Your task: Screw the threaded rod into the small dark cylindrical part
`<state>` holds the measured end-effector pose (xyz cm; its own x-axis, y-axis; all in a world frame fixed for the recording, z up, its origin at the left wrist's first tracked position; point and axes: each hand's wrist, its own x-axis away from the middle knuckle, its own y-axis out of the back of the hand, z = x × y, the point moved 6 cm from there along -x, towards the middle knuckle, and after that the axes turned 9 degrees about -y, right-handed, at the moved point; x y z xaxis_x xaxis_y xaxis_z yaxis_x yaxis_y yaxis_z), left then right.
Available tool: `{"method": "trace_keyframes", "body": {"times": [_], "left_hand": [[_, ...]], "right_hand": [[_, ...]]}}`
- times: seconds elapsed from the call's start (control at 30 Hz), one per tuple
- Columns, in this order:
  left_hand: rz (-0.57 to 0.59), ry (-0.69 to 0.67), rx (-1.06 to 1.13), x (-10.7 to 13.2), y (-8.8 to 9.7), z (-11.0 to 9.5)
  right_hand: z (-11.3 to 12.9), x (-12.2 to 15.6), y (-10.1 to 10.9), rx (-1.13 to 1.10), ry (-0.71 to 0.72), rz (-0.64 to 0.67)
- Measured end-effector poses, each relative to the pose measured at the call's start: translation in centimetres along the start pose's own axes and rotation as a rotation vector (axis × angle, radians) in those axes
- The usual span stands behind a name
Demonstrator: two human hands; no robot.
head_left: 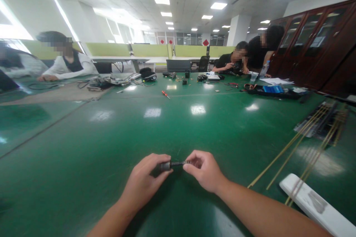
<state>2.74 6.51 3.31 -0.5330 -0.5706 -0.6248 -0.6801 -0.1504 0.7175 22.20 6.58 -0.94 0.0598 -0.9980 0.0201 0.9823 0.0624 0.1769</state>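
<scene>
Both my hands meet low in the middle of the head view, over a glossy green table (178, 126). My left hand (144, 181) is closed around the thicker grey end of a small dark cylindrical part (171, 164). My right hand (203, 170) pinches the thinner black end of the same part between thumb and fingers. The part lies level between the two hands, just above the table top. What the part is exactly I cannot make out.
Long thin brass-coloured rods (303, 144) lie at the right across a white foam strip (317, 203) and a dark tray (322, 122). A red screwdriver (165, 94), cables and tools lie farther back. Several people sit at the far side.
</scene>
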Motion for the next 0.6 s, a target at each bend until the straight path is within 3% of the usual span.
{"method": "trace_keyframes", "body": {"times": [0.6], "left_hand": [[-0.010,0.015,0.013,0.07,0.07,0.10]], "right_hand": [[0.06,0.01,0.16,0.015,0.014,-0.030]]}}
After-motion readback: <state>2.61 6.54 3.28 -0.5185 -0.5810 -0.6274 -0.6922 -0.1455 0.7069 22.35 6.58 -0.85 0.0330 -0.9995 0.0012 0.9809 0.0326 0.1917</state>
